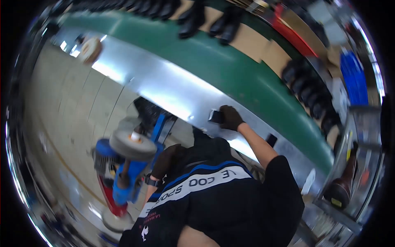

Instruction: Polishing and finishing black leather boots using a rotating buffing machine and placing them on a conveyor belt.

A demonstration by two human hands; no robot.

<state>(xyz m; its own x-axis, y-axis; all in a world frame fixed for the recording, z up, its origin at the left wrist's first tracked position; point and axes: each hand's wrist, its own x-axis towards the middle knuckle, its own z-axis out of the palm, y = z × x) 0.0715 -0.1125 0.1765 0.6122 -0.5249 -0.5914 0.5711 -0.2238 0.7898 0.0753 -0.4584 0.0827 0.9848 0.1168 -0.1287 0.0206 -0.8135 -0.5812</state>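
Note:
My right hand (pixel 231 117), in a dark brown glove, reaches over the shiny metal ledge (pixel 173 88). Its fingers are closed on a small black block (pixel 214 116) with a pale edge; blur hides its exact kind. My left hand (pixel 168 159), gloved alike and with a watch at the wrist, is close to my body, beside the polishing machine. Its fingers are smeared and partly lost against my dark shirt. The machine's grey wheel (pixel 133 145) is nearest to it, on a blue frame (pixel 125 181).
Black shoes (pixel 191 20) stand along the far side of the green belt (pixel 197 53), more (pixel 308 90) at right. A pale round wheel (pixel 90 50) sits at the ledge's left end. A dark item (pixel 271 140) lies right of my forearm. A brown boot (pixel 341 187) occupies a metal rack.

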